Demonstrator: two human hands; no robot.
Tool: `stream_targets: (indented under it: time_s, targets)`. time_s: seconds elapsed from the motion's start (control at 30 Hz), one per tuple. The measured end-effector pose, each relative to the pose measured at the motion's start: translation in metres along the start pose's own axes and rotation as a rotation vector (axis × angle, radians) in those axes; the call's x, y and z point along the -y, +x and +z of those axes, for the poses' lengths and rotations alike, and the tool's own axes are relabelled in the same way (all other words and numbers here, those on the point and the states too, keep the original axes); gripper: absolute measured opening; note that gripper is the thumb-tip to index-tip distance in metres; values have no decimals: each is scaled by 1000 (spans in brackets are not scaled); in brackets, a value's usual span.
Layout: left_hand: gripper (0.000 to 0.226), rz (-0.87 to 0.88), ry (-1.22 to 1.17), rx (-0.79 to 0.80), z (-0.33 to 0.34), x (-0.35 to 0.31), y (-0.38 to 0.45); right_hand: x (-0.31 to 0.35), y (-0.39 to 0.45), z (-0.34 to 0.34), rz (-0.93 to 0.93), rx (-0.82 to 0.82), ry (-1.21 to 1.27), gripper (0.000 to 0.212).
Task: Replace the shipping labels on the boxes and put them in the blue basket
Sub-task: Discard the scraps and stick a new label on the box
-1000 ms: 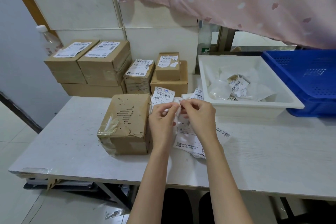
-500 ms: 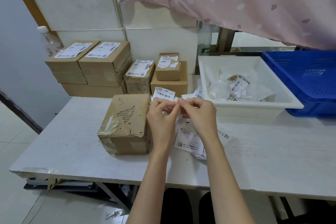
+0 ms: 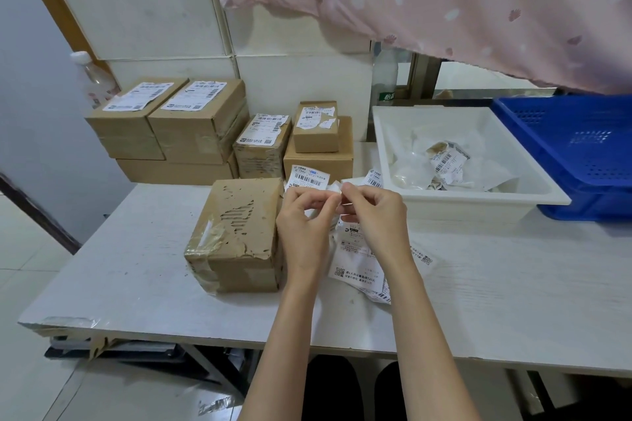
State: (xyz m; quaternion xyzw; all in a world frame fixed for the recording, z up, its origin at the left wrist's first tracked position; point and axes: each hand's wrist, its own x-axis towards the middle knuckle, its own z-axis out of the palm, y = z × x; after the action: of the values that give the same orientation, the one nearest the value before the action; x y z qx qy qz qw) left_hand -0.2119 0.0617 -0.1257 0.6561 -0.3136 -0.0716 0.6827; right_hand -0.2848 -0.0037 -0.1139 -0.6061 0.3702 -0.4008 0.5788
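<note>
Label (image 3: 337, 189), thin white paper, pinched by L hand (image 3: 304, 222) & R hand (image 3: 374, 219) beside torn cardboard box (image 3: 239, 232).

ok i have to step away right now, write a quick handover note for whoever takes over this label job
Left hand and right hand: both pinch a new label at its top edge, apparently peeling off the backing.
Stripped box: on the table left of the hands, old label torn off, no new one on yet.
Loose labels: on the table under the hands.
Stacked boxes: at the back, old labels still on.
Blue basket: far right, no box visible in it.
Left: stick the label on, put the box in the basket, then do the rest.
</note>
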Motion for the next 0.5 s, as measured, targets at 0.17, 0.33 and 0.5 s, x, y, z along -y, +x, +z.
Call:
stream_targets:
  time_s: [0.17,0.33,0.5]
  targets:
    - [2,5,-16,-3,0,-1,-1,1,1,-2,-16,4,-2,22]
    - [11,2,-16,-18,2,-2,-1,0,0,0,-138,-14,-169,27]
    - [22,-47,-69,-29,3,1,1,-6,2,2,-224,-6,-248,29]
